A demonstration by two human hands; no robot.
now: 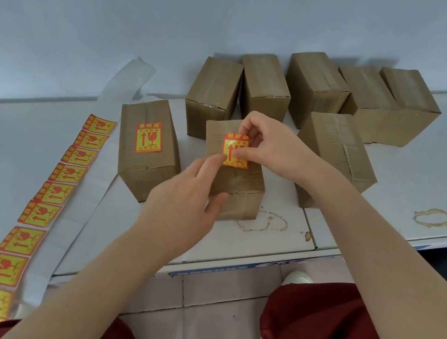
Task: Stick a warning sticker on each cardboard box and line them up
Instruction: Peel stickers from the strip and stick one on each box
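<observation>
A cardboard box (238,190) stands near the table's front edge, with a red-and-yellow warning sticker (233,146) on its top. My right hand (265,144) pinches the sticker's right side and upper edge. My left hand (189,202) reaches in from below, its index fingertip touching the sticker's lower left corner and its thumb against the box front. To the left stands another box (145,167) that bears a sticker (148,138) on top. Several plain boxes (314,89) stand behind and one (336,150) to the right.
A long strip of warning stickers (66,174) on white backing paper runs along the left of the white table (438,183). Brown ring stains (431,217) mark the table at right and in front of the box. Below the table edge are my red trousers and a tiled floor.
</observation>
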